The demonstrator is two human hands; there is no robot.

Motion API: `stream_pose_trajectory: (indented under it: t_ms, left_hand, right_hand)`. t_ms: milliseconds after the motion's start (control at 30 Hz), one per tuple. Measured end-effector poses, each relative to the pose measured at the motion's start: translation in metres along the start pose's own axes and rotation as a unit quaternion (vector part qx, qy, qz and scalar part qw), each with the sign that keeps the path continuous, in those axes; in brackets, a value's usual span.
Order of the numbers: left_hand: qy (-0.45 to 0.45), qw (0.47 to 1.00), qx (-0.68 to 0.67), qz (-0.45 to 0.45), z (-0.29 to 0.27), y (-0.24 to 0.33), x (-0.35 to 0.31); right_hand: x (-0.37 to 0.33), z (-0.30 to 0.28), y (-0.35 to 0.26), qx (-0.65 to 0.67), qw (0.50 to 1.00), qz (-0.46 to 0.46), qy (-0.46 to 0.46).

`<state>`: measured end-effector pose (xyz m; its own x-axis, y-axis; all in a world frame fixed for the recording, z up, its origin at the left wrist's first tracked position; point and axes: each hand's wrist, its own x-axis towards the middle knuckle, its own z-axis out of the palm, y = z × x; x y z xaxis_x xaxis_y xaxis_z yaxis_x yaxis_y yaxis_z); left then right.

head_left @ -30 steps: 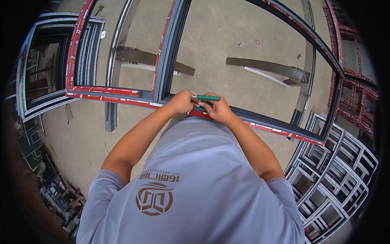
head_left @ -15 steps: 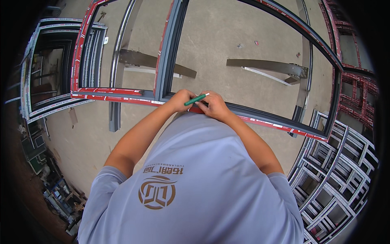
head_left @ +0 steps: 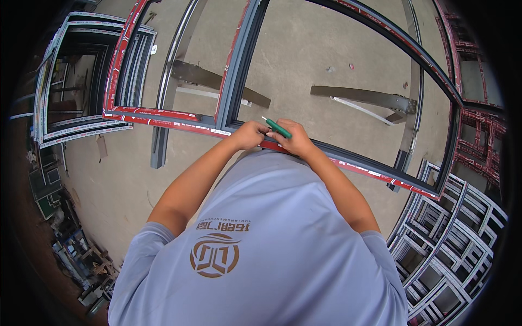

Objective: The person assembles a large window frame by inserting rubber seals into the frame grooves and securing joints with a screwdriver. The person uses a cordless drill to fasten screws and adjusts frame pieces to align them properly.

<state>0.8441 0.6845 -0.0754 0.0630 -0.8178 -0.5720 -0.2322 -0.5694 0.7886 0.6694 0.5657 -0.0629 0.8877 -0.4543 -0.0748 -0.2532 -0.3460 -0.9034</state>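
My right hand [head_left: 294,138] is closed around a slim green pen-like tool [head_left: 280,129], whose thin pale tip points up and to the left. Close beside it, my left hand [head_left: 250,135] has its fingers pinched together, their tips meeting those of the right. Something small and dark may be between the fingertips, too hidden to name. Both hands are at the near rail of a large dark grey window frame [head_left: 348,158] covered with red and white protective film. A vertical grey bar [head_left: 237,65] divides this frame just beyond my left hand.
Metal supports with brown crosspieces [head_left: 361,95] stand beneath the frame. White-taped frames [head_left: 81,127] lean at the left, and a stack of similar frames [head_left: 443,244] is at the lower right. Red-filmed frames [head_left: 478,141] fill the far right. Tools and scraps [head_left: 87,261] lie lower left.
The green tool has turned: its pale tip pointed right and now points up-left, with the body in my right hand. The view has shifted slightly; both hands stay at the near rail.
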Motion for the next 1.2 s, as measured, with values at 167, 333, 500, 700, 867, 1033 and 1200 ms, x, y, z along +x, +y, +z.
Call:
stream_pose_trajectory:
  t_ms: [167, 333, 500, 700, 867, 1033, 1200]
  left_hand:
    - [-0.002, 1.000, -0.003, -0.027, -0.002, 0.001, 0.002]
    - [-0.018, 0.996, -0.066, -0.057, -0.006, 0.007, 0.004]
    - [-0.030, 0.997, -0.021, -0.064, -0.010, 0.010, 0.005]
    - [-0.037, 0.998, -0.010, -0.040, -0.013, 0.005, 0.008]
    - [-0.050, 0.997, -0.009, -0.061, -0.017, 0.007, 0.006]
    - [-0.055, 0.993, -0.037, -0.101, -0.015, 0.014, 0.005]
    - [-0.054, 0.992, -0.049, -0.105, -0.015, 0.018, 0.004]
  right_hand:
    - [0.006, -0.004, -0.003, -0.078, 0.996, -0.016, -0.028]
    - [0.004, -0.010, -0.008, -0.009, 0.999, -0.005, -0.034]
    - [0.005, -0.013, -0.006, -0.030, 0.998, -0.024, -0.043]
    - [0.006, -0.005, -0.006, -0.094, 0.995, -0.022, -0.025]
    - [0.003, -0.004, -0.002, -0.015, 0.998, -0.051, -0.025]
    - [0.000, -0.005, 0.003, -0.011, 0.999, -0.048, -0.010]
    - [-0.001, -0.003, 0.003, -0.075, 0.996, -0.048, -0.011]
